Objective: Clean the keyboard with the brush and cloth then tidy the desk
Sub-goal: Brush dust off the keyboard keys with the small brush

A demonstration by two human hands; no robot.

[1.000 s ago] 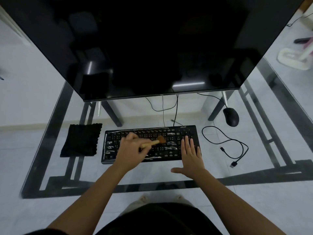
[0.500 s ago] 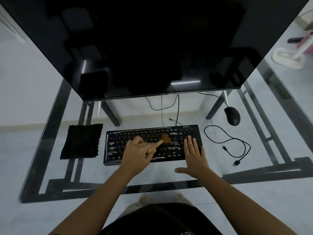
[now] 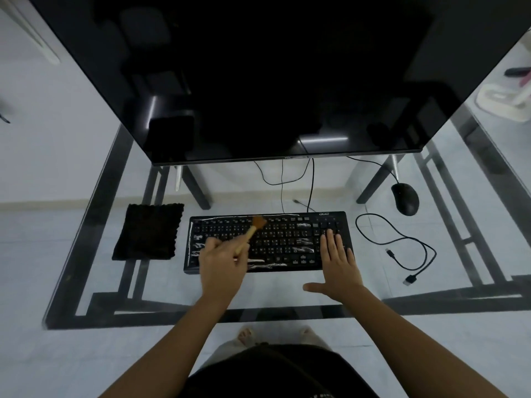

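A black keyboard (image 3: 287,239) lies on the glass desk, under a shiny clear cover. My left hand (image 3: 222,267) grips the wooden handle of a small brush (image 3: 254,229). Its brown bristles touch the upper row of keys, left of the middle. My right hand (image 3: 337,261) lies flat with fingers spread on the keyboard's right end, thumb out over the glass. A black cloth (image 3: 149,231) lies folded on the desk just left of the keyboard.
A large dark monitor (image 3: 258,81) hangs over the back of the glass desk (image 3: 287,288). A black mouse (image 3: 405,199) sits at the back right. A loose black cable (image 3: 402,242) coils to the right of the keyboard. Thin wires run behind the keyboard.
My left hand has swept the brush leftward and up, from the keyboard's middle to its upper row. My right hand stays flat on the right end.
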